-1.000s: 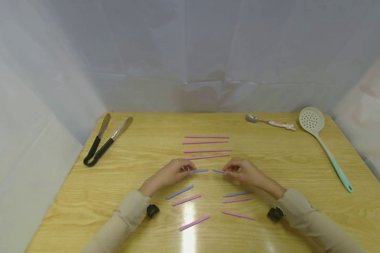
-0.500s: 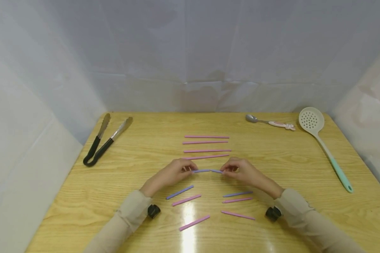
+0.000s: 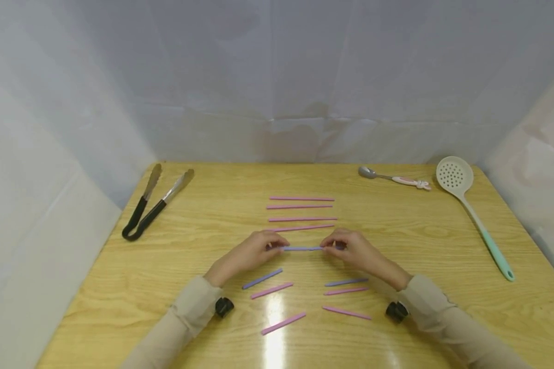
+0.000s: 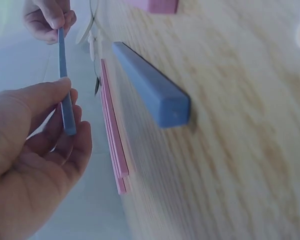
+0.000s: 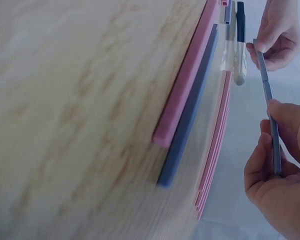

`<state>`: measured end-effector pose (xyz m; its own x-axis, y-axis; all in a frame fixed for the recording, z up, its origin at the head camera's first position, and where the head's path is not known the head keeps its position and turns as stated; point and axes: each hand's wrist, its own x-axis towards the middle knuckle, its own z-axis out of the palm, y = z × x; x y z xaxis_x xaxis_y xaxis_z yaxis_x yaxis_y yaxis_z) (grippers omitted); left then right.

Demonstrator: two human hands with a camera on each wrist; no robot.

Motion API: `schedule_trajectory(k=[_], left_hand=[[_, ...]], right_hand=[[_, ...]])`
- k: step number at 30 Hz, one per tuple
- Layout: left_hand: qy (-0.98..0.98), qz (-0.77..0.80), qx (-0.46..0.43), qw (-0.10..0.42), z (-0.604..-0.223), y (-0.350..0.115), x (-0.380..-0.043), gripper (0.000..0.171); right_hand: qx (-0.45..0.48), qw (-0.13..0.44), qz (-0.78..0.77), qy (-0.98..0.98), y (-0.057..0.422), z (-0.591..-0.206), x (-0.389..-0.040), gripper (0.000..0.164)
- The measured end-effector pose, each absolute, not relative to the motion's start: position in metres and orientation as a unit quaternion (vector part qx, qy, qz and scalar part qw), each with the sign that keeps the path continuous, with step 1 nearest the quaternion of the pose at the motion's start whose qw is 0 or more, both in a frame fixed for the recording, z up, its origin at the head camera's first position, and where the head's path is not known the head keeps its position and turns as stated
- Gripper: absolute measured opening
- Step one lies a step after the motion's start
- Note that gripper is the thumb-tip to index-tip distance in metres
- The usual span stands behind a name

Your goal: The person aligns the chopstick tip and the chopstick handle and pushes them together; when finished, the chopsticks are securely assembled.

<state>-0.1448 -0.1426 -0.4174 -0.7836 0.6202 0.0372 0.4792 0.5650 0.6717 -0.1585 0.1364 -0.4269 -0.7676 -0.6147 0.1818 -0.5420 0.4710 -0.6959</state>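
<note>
Fingers of the left hand (image 3: 251, 251) and the right hand (image 3: 356, 252) each pinch one side of a two-piece blue rod (image 3: 299, 248), which we find near the centre of the head frame, held over the bench (image 3: 212, 205). Long axis runs left to right, almost level; both wrist views show it steep. Fingers partly cover its outer stretches in the head view. We make out a seam, but cannot tell whether the pieces lock or merely touch. One second ago we saw a gap between them; now they line up.
</note>
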Motion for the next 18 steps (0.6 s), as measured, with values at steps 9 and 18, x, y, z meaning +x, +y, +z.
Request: schedule_trajectory(k=[9, 18], left_hand=[[0.881, 0.331, 0.332, 0.069, -0.4187, -0.1416, -0.1441, 0.022], [0.868, 0.343, 0.358, 0.025, -0.415, -0.1411, -0.1399, 0.02]], right_hand=[[-0.333, 0.026, -0.392, 0.857, 0.1323, -0.427, -0.1551, 0.011], [-0.344, 0.004, -0.415, 0.842, 0.131, -0.4251, -0.1513, 0.01]])
